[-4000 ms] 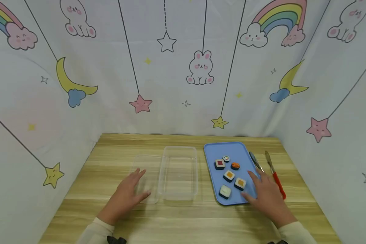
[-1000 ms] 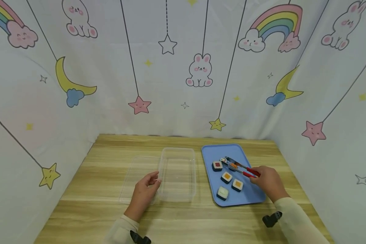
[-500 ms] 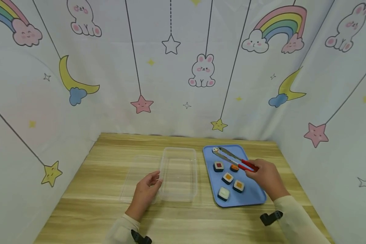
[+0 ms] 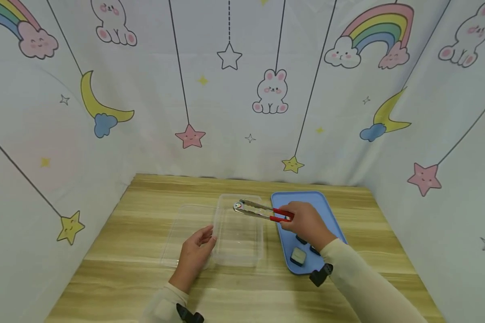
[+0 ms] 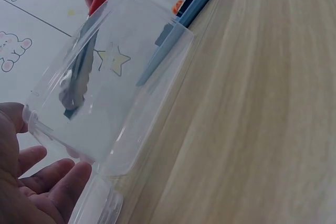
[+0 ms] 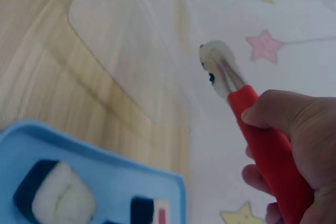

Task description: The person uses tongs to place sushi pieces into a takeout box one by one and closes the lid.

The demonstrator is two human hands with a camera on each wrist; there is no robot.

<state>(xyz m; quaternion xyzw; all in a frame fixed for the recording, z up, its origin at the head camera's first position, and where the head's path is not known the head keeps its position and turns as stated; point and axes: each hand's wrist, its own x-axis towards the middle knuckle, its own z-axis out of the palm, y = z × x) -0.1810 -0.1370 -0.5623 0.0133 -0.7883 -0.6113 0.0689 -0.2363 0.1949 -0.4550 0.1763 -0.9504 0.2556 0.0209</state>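
My right hand [image 4: 305,220] grips red-handled metal tongs [image 4: 262,211]. Between the tong tips is a small round sushi roll [image 4: 238,205] with a white top, held over the far part of a clear plastic box [image 4: 238,262]. My left hand [image 4: 195,251] is beside the box's left wall, its loosely bent fingers at the rim. In the left wrist view, fingertips [image 5: 79,174] show close to the box's edge. Other toy sushi pieces, one a white-topped block [image 4: 298,255], lie on a blue tray [image 4: 339,224], partly hidden by my right hand and sleeve.
A flat clear lid [image 4: 175,237] lies on the wooden table [image 4: 117,251] left of the box, partly behind my left hand. A white curtain [image 4: 218,157] with printed stars and rabbits encloses the back and sides.
My right hand took up the tongs from right of the tray, picked the small round roll off it, and carried it left over the box. My left hand moved right to the box's edge.
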